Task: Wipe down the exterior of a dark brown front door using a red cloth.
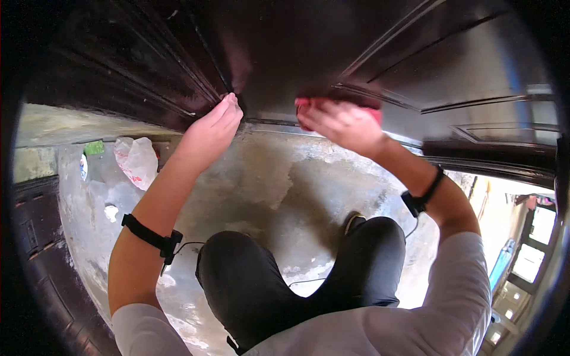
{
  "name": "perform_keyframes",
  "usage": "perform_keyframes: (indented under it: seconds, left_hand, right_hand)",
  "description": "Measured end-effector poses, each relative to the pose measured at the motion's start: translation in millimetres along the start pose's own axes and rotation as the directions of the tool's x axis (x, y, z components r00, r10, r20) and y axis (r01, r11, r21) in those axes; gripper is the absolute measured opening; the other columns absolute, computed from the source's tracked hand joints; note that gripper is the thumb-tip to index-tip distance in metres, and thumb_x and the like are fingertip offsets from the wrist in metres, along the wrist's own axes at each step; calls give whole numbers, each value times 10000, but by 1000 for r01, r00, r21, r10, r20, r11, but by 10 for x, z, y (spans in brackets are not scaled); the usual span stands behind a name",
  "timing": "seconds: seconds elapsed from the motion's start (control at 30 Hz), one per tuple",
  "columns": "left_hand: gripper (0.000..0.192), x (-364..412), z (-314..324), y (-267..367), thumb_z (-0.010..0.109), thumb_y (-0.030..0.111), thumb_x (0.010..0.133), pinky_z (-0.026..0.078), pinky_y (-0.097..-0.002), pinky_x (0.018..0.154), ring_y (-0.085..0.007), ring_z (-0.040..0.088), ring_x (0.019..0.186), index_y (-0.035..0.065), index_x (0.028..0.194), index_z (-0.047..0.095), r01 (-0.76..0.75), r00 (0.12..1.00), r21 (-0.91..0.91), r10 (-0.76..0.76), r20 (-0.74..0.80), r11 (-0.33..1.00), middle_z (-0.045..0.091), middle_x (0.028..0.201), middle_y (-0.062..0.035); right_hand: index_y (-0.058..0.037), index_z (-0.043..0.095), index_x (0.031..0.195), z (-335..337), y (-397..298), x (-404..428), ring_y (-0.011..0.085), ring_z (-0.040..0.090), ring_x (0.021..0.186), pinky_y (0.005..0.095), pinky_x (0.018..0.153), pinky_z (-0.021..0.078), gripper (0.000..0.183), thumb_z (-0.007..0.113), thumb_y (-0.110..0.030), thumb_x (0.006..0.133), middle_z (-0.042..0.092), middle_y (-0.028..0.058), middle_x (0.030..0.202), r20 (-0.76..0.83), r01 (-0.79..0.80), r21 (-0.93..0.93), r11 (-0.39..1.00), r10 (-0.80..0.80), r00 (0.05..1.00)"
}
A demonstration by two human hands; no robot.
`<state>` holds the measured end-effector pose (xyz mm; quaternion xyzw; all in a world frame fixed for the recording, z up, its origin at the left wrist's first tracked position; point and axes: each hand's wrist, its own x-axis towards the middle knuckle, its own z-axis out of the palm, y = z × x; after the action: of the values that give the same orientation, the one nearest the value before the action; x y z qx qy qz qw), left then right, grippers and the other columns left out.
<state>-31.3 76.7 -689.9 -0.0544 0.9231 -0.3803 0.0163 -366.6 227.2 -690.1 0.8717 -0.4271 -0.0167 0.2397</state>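
Note:
A dark, glossy panelled wooden door (276,58) with raised mouldings stands before me. My right hand (345,122), a little blurred, presses a folded red cloth (374,115) flat against its lower part, right of the middle. To the left, my left hand (218,118) has its fingertips at the door's vertical edge, near the bottom, with the fingers close together. Whether those fingers grip the edge or only rest on it, I cannot tell. No object shows in that hand.
On the worn concrete floor (249,178) at the left lie a crumpled white plastic bag (136,160), a green piece (94,147) and a white scrap (111,213). Another dark panelled wooden surface (58,285) stands at the lower left. A blue object (501,264) is far right.

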Motion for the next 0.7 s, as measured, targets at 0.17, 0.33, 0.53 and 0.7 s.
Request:
perform_keyframes:
  seconds: [0.17,0.33,0.53,0.7]
  left_hand:
    - [563,-86,24,32,528,218,934,328,-401,1288,-304,519,1400,-101,1395,589,0,999,21,-1,51,1000,606,1395,-178]
    - [513,-172,-21,-56,519,219,964,319,-395,1283,-283,474,1447,-41,1395,621,-70,998,46,69,10,997,549,1525,-146]
    - [493,-502,-22,-83,543,245,972,317,-405,1275,-242,397,1523,63,1423,629,-19,997,2,20,-80,1000,494,1607,-57]
    - [498,-585,-46,43,552,252,965,313,-411,1266,-217,359,1553,81,1427,628,66,997,-45,-67,-24,997,456,1648,-34]
  right_hand:
    - [-199,753,1310,-1185,658,687,224,626,1116,337,969,559,536,724,-169,775,694,0,1335,-589,-152,-135,979,44,807]
    - [-167,723,1329,-854,308,1037,138,626,1056,281,888,546,494,670,-185,839,667,-41,1402,-529,-170,-137,976,74,846]
    - [-42,664,1370,737,-562,1020,220,506,1326,315,1094,440,553,607,-265,867,556,70,1539,-145,144,-134,981,-163,976]
    - [-88,705,1352,1511,-937,937,238,505,1354,333,1132,440,503,609,-219,876,568,26,1525,-6,246,-62,967,-247,969]
